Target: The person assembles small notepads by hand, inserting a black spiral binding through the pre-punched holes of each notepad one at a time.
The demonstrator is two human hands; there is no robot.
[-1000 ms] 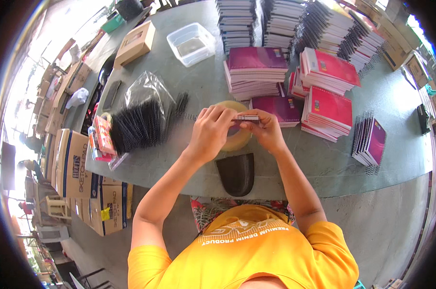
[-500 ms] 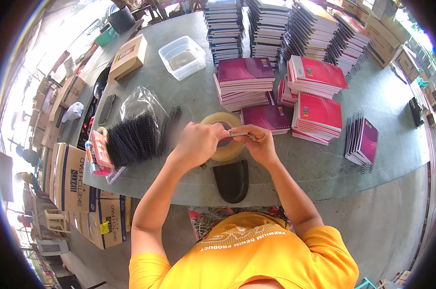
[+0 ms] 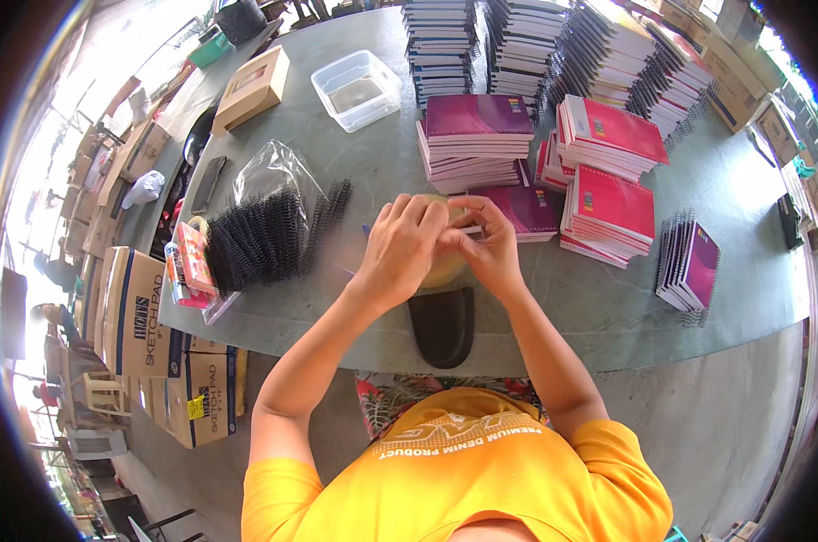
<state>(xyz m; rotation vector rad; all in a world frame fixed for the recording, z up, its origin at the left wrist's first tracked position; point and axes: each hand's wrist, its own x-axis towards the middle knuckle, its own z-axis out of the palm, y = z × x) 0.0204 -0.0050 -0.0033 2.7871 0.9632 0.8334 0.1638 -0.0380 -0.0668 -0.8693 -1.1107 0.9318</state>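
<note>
Both hands have drawn closer together since the earlier frame, and they now cover more of the tape roll [image 3: 447, 269] beneath them. Between them is a thin pale-edged piece [image 3: 470, 229], mostly hidden by the fingers. The right hand [image 3: 492, 246] is narrow, thumb and bent forefinger closed around that piece; the left hand [image 3: 398, 248] is curled in close against the right thumb, but I cannot tell what its fingertips grip.

For fine finger work like this, I would keep both wrists low and level so that neither hand twists the piece against the other. Light, even pressure from the thumbs should do; squeezing harder could crease a thin edge. Opening the left fingers slightly would leave the working edge in sight.

Elbow room looks fair: the black coils [image 3: 257, 235] lie to the left of the left hand, the red notebooks [image 3: 612, 200] well to the right of the right hand. Nearer is the lower purple notebook [image 3: 531, 210], just beyond the right hand on the tabletop [image 3: 607, 312], so a careless outward sweep of those knuckles might nudge it
</note>
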